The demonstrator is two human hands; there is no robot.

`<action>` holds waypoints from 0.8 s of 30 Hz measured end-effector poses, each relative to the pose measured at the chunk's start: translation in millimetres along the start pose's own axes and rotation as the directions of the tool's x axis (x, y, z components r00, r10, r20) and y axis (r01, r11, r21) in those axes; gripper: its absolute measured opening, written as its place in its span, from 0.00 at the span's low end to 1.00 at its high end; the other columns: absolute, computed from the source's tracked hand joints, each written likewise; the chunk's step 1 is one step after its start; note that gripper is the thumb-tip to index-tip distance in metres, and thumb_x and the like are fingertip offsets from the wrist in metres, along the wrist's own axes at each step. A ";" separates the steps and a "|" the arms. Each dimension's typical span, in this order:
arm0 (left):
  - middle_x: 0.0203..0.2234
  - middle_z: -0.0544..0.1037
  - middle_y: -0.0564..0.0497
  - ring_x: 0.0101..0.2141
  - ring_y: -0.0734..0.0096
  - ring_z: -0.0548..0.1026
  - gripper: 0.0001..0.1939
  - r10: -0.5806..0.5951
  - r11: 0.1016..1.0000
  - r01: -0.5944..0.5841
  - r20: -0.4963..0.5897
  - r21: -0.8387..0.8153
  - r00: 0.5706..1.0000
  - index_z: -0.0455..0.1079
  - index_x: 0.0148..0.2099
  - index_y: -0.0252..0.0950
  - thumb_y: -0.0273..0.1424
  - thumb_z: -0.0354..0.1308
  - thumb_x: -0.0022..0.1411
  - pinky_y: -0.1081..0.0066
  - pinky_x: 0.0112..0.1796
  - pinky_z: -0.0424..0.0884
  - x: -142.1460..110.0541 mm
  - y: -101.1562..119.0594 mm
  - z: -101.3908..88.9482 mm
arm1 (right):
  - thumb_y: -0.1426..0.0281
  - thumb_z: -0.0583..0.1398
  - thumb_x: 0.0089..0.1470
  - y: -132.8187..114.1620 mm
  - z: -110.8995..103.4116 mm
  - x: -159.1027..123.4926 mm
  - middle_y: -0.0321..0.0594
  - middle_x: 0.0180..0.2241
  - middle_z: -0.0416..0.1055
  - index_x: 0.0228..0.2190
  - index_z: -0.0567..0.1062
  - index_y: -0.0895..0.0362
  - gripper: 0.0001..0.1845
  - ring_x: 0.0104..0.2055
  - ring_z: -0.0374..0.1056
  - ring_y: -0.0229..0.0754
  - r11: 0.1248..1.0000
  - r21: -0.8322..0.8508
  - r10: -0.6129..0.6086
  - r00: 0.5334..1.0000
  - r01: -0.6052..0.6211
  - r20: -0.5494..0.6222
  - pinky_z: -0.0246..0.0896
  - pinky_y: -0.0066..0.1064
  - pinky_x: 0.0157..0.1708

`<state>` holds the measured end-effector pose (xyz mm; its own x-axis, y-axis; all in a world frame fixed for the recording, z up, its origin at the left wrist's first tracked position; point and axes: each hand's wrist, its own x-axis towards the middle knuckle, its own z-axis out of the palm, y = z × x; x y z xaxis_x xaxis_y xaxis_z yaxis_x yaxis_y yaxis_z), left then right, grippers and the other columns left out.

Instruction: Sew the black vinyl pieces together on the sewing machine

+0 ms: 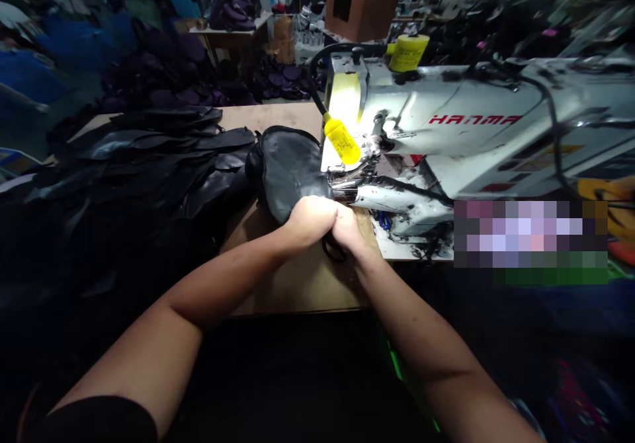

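Our left hand [308, 221] and right hand [348, 230] meet at the center of the view, knuckles touching and fingers curled closed. Together they grip the near edge of a padded black eye mask [286, 172], though the fingertips are tucked out of sight. A loop of thin black cord [333, 251] hangs just below our hands at 6 o'clock, and we cannot tell what it joins.

The mask lies on a tan work surface [297, 284], bulging up at 11 o'clock from our hands. Its edge at 2 o'clock reaches the shiny steel presser foot [344, 188] of a white industrial sewing machine [476, 116] with red HANMA lettering. We judge the step in hand to be guiding the mask's edge at the foot for stitching, and that calls for a firm, even hold on the edge.

A yellow-sleeved lamp [342, 141] on a black gooseneck arm angles down just above the foot. Beyond it, a yellow thread cone [409, 53] stands behind the machine. At 10 o'clock, a loose heap of black cut pieces [143, 159] spreads along the surface, touching the mask. Farther off at 11 o'clock lies a large pile of dark purple pieces [163, 66], and a cardboard box [361, 0] sits at 12 o'clock.
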<state>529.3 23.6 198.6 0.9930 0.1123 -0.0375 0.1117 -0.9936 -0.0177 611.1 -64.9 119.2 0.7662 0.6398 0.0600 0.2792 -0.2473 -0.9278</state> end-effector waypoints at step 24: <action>0.45 0.77 0.34 0.43 0.56 0.77 0.17 0.178 0.973 -0.164 -0.078 0.161 0.981 0.77 0.50 0.25 0.24 0.46 0.73 0.64 0.40 0.70 3.7 -29.8 -7.0 | 0.65 0.61 0.56 -4.7 -13.5 33.7 0.34 0.18 0.65 0.19 0.67 0.54 0.16 0.21 0.57 0.36 0.946 0.301 0.077 0.985 -0.121 0.155 0.56 0.29 0.23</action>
<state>530.0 53.6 206.0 0.9970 -0.0677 0.0383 -0.0601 -0.9834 -0.1715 643.5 -52.0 130.6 0.6866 0.7237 -0.0694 -0.0030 -0.0925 -0.9957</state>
